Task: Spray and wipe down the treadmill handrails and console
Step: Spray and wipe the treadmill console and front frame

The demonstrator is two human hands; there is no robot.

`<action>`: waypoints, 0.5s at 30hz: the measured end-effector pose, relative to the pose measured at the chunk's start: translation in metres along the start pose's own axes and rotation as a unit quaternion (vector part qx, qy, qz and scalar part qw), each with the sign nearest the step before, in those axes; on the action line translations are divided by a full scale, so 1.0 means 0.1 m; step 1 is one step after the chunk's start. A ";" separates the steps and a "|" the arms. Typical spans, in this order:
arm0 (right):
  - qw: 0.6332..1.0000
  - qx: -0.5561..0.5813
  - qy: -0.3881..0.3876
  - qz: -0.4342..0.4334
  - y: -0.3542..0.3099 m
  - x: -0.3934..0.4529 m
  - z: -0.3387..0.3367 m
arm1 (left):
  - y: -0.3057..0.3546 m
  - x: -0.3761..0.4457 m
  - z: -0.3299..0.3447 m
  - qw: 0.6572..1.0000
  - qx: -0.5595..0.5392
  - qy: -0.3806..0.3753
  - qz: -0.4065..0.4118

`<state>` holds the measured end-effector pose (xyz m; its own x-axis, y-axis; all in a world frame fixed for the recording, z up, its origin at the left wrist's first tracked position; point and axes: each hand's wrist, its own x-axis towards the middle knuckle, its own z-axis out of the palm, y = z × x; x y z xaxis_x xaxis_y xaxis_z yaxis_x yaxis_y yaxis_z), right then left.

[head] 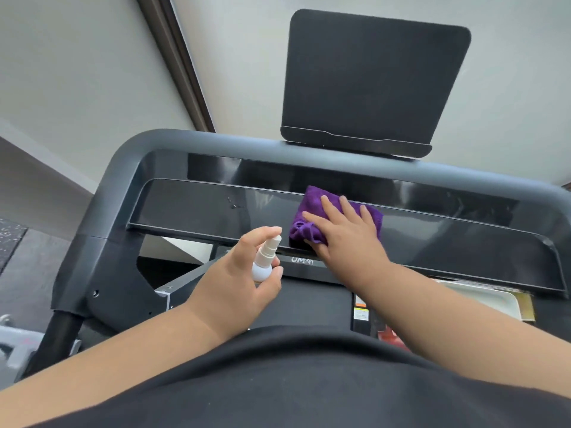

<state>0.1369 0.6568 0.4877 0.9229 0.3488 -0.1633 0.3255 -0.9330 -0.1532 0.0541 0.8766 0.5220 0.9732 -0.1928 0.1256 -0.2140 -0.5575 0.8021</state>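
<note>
On the console (191, 208), right hand (346, 233) presses cloth (309, 211), fingers (332, 208) flat.

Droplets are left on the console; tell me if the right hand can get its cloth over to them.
Probably yes: the droplets lie on the same glossy console panel, left of the purple cloth under the right hand, nothing between.

Purple cloth, white bottle, black treadmill

The cloth (336, 216) is solid deep purple; the spray bottle (266, 257) is plain white with a cream nozzle. The console (191, 205) is glossy black, the handrail (129, 159) matte dark grey, the tablet holder (374, 78) flat black. The wall (77, 88) is off-white with a brown trim strip (179, 63). The shirt (293, 381) is black.
</note>
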 end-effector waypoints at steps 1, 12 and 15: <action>1.000 -0.015 -0.013 -0.012 -0.16 0.11 0.02 | -0.06 0.01 -0.06 1.000 0.002 -0.001 0.003; 0.998 0.019 -0.056 0.022 -0.42 0.04 -0.01 | -0.62 -0.10 -0.74 0.999 -0.038 0.005 0.010; 0.994 0.077 -0.050 0.061 -0.58 0.13 -0.04 | -0.76 -0.16 -0.88 0.999 -0.038 0.015 -0.007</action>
<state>0.1310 0.7147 0.4980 0.9260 0.2489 -0.2838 0.1708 -0.9467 -0.2732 0.0619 0.9928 0.5107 0.9782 -0.1611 0.1307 -0.1948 -0.4965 0.8459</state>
